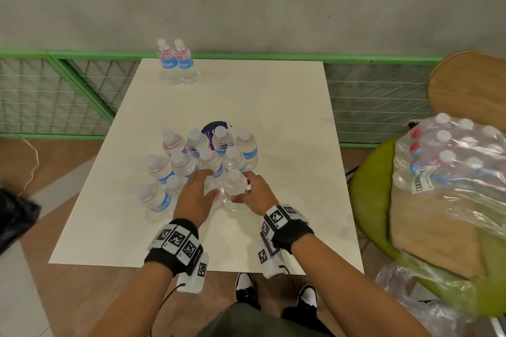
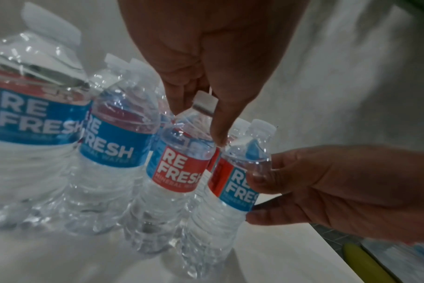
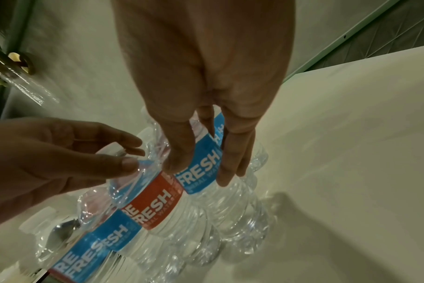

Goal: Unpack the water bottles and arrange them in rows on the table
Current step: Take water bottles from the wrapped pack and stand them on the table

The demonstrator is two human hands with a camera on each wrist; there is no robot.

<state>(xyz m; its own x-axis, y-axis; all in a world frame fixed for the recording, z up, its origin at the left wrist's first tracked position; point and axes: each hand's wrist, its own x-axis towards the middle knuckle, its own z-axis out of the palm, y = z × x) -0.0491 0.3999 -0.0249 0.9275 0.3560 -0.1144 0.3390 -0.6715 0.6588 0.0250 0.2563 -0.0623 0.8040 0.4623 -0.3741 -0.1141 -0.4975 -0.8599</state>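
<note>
Several clear water bottles (image 1: 191,161) with blue and red labels stand clustered mid-way along the white table (image 1: 287,117). Two more bottles (image 1: 177,61) stand side by side at the far edge. My left hand (image 1: 212,183) comes down over the top of a red-label bottle (image 2: 179,168) at the cluster's near side, thumb and fingers flanking its neck below the white cap (image 2: 205,100). Right beside it, my right hand (image 1: 242,187) grips a blue-label bottle (image 3: 203,164), thumb on one side and fingers on the other. Both bottles stand upright on the table.
A shrink-wrapped pack of bottles (image 1: 449,156) lies on a green chair (image 1: 367,189) to the right, with loose plastic wrap (image 1: 397,282) below it. A green mesh fence (image 1: 82,90) runs behind the table. A black bag (image 1: 13,216) sits at the left. A purple sticker (image 1: 215,126) marks the tabletop.
</note>
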